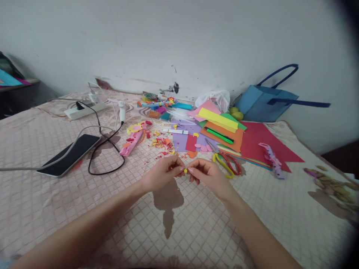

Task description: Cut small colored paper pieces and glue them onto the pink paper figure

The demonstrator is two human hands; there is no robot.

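Note:
My left hand (165,172) and my right hand (206,173) meet above the patterned cloth, fingertips nearly touching. Between them is a tiny yellow piece (185,171), pinched by the thumbs and forefingers; it looks like paper, though it is too small to be certain. Just right of my right hand lie scissors (228,166) with yellow and red handles. Beyond the hands are a purple sheet (179,141), a red paper rectangle (191,142), pink paper pieces (204,148) and a heap of paper scraps (162,145).
To the left lie a black phone-like device (71,155), a glue gun (121,111) with a looping black cable, and a power strip (84,109). Coloured paper sheets (258,140), a green cutter (220,135) and a blue bag (262,102) occupy the right. A pink decorated strip (131,144) lies left of the scraps.

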